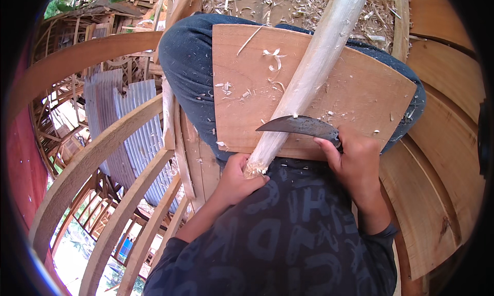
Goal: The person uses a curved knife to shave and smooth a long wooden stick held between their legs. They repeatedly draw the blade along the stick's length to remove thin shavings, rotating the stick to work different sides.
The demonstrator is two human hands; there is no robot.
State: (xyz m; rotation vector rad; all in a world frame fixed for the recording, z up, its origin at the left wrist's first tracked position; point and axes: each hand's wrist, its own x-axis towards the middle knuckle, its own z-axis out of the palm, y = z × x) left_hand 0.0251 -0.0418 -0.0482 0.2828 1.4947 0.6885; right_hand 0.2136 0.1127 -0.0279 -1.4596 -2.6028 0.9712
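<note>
Two bare hands work close to the person's chest, both forearms coming up from the lower edge. The left hand (237, 176) is bent in at the wrist, its fingers curled shut around the lower end of a pale wooden pole (309, 74). The right hand (354, 159) sits a little higher and to the right, knuckles up, fingers wrapped tight on the handle of a knife (301, 125); the handle itself is hidden inside the fist.

That pole is long, round and freshly peeled, creamy white with faint grey streaks, and its near end is frayed into rough fibres just above the left fingers. It slants from the left hand up and to the right, out past the top edge. It lies across a flat plywood board (355, 90) that rests on the person's lap, over dark blue trousers (188, 59).

The knife blade is dark, curved and pointed, and it reaches leftward from the right fist until its edge meets the pole just above the left hand's grip. Thin curls of wood shavings (272, 56) lie scattered on the board, with many more on the ground beyond the knees. Curved timber ribs (92, 157) arc past on the left.
</note>
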